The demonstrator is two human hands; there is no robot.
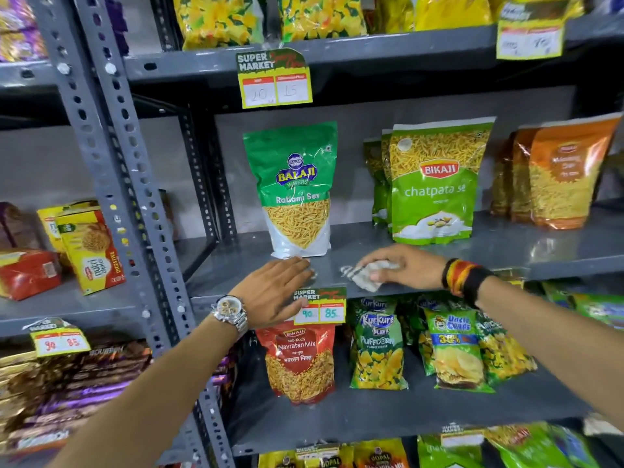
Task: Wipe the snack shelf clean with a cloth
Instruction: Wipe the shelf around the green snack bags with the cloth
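Observation:
The grey metal snack shelf (pixel 506 251) runs across the middle of the view. My right hand (pixel 401 265) presses a crumpled white cloth (pixel 364 276) flat onto the shelf near its front edge. My left hand (pixel 275 290), with a silver watch at the wrist, lies palm down with its fingers apart on the front lip, just left of the cloth and partly over a price tag (pixel 324 307). A green Balaji sev bag (pixel 295 190) stands upright just behind my left hand.
Green Bikaji bags (pixel 435 184) and orange bags (pixel 560 173) stand further right on the same shelf. Below are a red Navratan Mix bag (pixel 300 363) and Kurkure packs (pixel 378 349). A perforated upright post (pixel 135 197) borders the left; biscuit boxes (pixel 91 248) sit beyond it.

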